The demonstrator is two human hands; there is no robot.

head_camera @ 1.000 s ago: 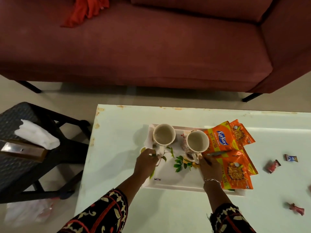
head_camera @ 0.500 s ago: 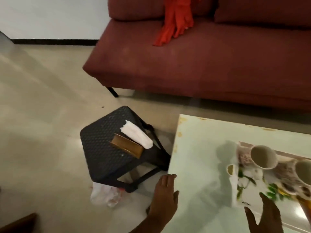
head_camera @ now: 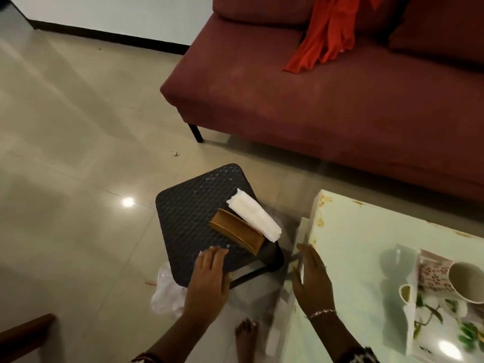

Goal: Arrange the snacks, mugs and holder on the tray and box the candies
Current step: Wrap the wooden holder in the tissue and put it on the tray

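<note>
A wooden holder [head_camera: 237, 233] with white napkins [head_camera: 255, 215] lies on a black stool [head_camera: 193, 218] left of the white table [head_camera: 366, 239]. My left hand [head_camera: 208, 281] hovers open over the stool's near corner, just short of the holder. My right hand [head_camera: 313, 280] is open by the table's left edge, holding nothing. At the right edge a floral tray [head_camera: 416, 331] carries a patterned mug [head_camera: 450, 279] and a small cup [head_camera: 405, 293]. The snacks and candies are out of view.
A maroon sofa [head_camera: 327, 106] with an orange cloth [head_camera: 327, 35] stands behind the table. A crumpled plastic bag [head_camera: 167, 292] lies on the tiled floor under the stool. A bare foot [head_camera: 246, 334] stands between stool and table. Brown furniture [head_camera: 23, 334] shows at bottom left.
The view has swung left from the tray to the stool. Both hands left the mugs; my left hand moved out over the stool and my right hand followed to the table's left edge.
</note>
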